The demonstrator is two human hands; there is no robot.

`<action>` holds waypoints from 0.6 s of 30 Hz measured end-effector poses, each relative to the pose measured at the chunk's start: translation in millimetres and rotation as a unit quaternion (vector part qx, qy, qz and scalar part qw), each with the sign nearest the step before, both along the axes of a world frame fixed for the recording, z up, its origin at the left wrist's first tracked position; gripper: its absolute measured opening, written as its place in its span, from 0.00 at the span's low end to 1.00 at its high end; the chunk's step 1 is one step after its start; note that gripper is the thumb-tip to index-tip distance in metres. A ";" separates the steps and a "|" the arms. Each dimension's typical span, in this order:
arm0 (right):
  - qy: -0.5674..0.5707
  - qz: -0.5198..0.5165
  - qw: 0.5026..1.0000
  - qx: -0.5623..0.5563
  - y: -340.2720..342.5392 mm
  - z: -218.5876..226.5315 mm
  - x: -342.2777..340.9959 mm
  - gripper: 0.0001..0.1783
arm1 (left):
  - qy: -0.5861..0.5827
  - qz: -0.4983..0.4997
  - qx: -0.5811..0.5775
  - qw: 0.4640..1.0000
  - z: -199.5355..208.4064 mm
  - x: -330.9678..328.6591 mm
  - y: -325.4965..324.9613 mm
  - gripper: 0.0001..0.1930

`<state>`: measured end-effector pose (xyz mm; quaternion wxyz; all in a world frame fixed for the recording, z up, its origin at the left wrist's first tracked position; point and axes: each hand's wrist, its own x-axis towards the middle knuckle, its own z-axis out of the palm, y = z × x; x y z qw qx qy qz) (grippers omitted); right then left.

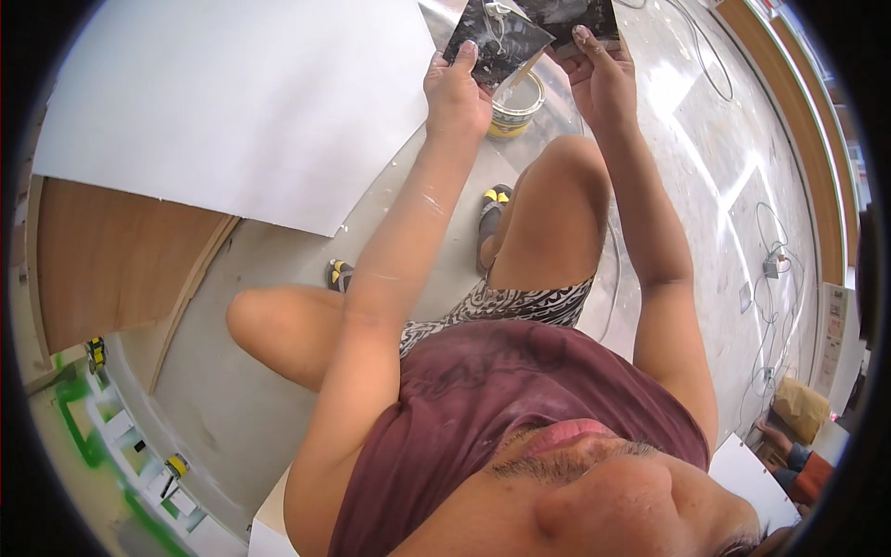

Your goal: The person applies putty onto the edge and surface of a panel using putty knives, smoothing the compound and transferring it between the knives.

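My left hand [457, 91] is closed on a dark flat square plate [509, 58] smeared with white paste, its thumb on top. In my right hand [603, 85] is a second dark flat plate [561, 17], also streaked white and gripped at its near edge. The two plates meet or overlap at the top of the head view, where their far parts are cut off. A clump of white paste [497, 11] shows on the left one. Just below them stands a yellow and white tub [513, 121] with whitish residue at its rim.
A large white panel [232, 102] lies to the left, above a brown wooden board [121, 260]. Cables [770, 265] run over the grey floor at right. A person's orange sleeve [817, 478] shows at lower right, near a brown paper bag [800, 410].
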<state>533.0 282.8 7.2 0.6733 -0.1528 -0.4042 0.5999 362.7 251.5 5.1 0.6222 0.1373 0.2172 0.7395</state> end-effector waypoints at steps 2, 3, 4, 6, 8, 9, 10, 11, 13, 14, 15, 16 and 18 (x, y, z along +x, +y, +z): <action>-0.016 -0.027 0.999 -0.009 -12.0 6.8 -15.3 0.05 | -0.006 0.010 0.001 1.000 2.4 -6.0 -7.9 0.12; -0.062 -0.026 0.998 0.006 -17.3 11.2 -21.2 0.06 | -0.008 0.014 0.020 1.000 4.3 -9.7 -11.3 0.12; -0.108 -0.024 0.994 0.020 -22.5 15.6 -25.8 0.16 | 0.004 0.024 0.035 0.999 6.3 -13.8 -14.8 0.12; -0.174 -0.022 0.984 0.019 -32.1 24.7 -31.2 0.17 | 0.016 0.038 0.051 0.998 10.3 -23.4 -21.4 0.12; -0.278 -0.018 0.960 0.017 -37.8 32.4 -34.9 0.19 | 0.067 0.058 0.062 0.994 12.8 -34.5 -27.8 0.11; -0.274 -0.014 0.961 0.022 -40.0 35.0 -36.0 0.19 | 0.069 0.063 0.054 0.994 13.2 -40.4 -30.4 0.11; -0.337 0.002 0.941 0.015 -41.7 36.9 -37.1 0.19 | 0.094 0.072 0.069 0.991 13.3 -46.2 -32.5 0.11; -0.398 0.010 0.917 0.002 -42.8 38.0 -38.3 0.19 | 0.118 0.077 0.065 0.988 12.3 -51.4 -34.8 0.11; -0.436 0.007 0.900 0.026 -43.4 37.9 -42.8 0.19 | 0.128 0.083 0.078 0.985 8.6 -60.6 -39.9 0.11; -0.495 -0.002 0.868 0.035 -43.4 37.6 -44.9 0.20 | 0.133 0.082 0.053 0.986 5.9 -65.1 -43.4 0.11; -0.551 -0.013 0.833 0.043 -43.0 37.9 -47.0 0.20 | 0.136 0.088 0.067 0.984 3.1 -69.5 -47.3 0.11; -0.535 -0.024 0.844 0.027 -42.3 38.2 -50.0 0.20 | 0.128 0.103 0.047 0.985 0.4 -74.5 -51.4 0.10; -0.474 -0.066 0.877 -0.038 -41.0 40.7 -56.2 0.20 | 0.123 0.120 0.026 0.985 -3.5 -86.2 -59.8 0.10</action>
